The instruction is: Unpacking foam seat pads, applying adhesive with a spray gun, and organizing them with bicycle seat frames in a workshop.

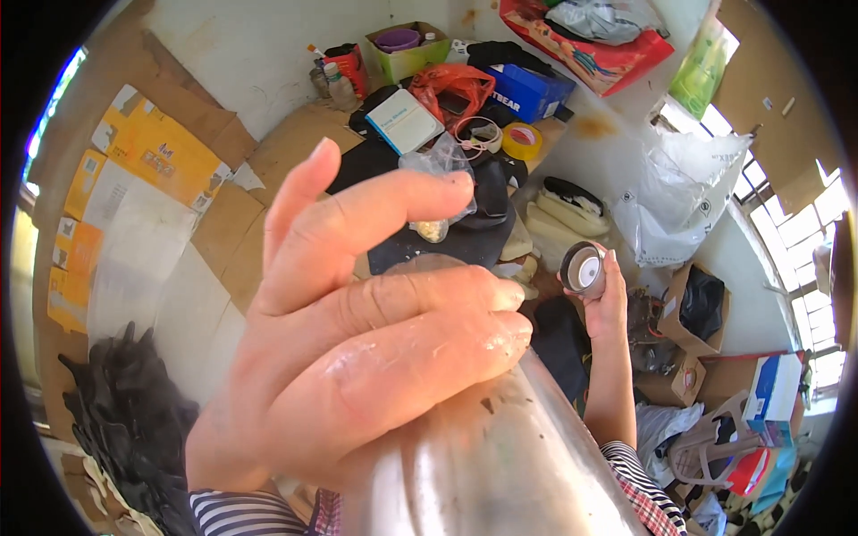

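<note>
Close to the camera, my left hand (357,357) grips a large, shiny silvery bottle (509,456) from its left side. Two fingers bend over the bottle, while others are raised off it. The bottle fills the lower middle and runs out of the bottom edge; its mouth is not visible. Off to the right and lower down, my right hand (609,299) holds a round dark cap (583,270) by its rim, with its pale inside facing up. Beyond my left fingers, a clear plastic bag (440,161) with pale pieces lies on black material (389,255).
A boxed white-and-blue book (404,121), red plastic bag (451,89), blue box (534,92) and yellow tape roll (521,141) crowd the far surface. Flattened cardboard (161,147) and black material (125,424) lie left. At right are a white plastic bag (679,196), open carton (697,308) and stool (715,442).
</note>
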### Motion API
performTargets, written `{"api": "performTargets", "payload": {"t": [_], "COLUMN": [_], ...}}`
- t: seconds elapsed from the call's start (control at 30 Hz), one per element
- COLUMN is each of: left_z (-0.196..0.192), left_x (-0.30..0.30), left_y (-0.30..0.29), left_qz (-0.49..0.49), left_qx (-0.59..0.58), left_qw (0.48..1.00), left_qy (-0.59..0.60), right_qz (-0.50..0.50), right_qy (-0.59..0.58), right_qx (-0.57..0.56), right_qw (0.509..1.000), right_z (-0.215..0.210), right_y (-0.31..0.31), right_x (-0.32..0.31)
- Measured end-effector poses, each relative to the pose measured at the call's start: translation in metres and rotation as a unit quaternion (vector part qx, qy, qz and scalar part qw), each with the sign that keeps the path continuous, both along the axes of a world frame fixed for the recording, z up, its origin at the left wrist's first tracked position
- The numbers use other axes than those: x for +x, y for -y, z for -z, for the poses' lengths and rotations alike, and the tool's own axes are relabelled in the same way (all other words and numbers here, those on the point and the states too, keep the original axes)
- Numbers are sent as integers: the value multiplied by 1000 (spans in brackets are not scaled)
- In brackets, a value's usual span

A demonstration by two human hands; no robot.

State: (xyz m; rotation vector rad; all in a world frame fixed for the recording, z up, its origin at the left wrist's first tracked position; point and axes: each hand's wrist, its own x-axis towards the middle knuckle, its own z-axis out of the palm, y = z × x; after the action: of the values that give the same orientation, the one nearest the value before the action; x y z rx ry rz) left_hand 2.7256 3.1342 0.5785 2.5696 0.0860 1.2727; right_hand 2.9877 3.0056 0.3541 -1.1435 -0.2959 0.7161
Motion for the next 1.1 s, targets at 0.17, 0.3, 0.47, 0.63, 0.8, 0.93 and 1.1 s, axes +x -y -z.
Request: {"api": "performTargets", "payload": {"t": [0.17, 0.3, 0.47, 0.63, 0.8, 0.93, 1.1], "left_z": [-11, -18, -22, -30, -37, -48, -49], "left_x": [-8, -16, -14, -15, -15, -22, -21], "left_y": [-9, -12, -14, -11, -16, -7, -7], "left_qz": [-63, -62, -73, -84, -74, -119, -115], "left_qx": [89, 99, 103, 123, 145, 166, 169], "left_qw": [994, 993, 992, 989, 987, 977, 979], "left_qy": [5, 1, -5, -13, 2, -65, -28], "right_qz": [-31, -39, -54, -88, -65, -100, -106], "right_qy": [4, -2, -22, -21, -35, -26, -28], "right_qx": [4, 15, 7, 6, -17, -8, -2], "right_qw": [999, 999, 998, 996, 997, 995, 994], "right_z": [-2, 4, 1, -9, -15, -11, -13], "right_y": [-21, -34, -40, -42, -43, -43, -47], "right_x": [-6, -7, -11, -14, -17, -12, -14]}}
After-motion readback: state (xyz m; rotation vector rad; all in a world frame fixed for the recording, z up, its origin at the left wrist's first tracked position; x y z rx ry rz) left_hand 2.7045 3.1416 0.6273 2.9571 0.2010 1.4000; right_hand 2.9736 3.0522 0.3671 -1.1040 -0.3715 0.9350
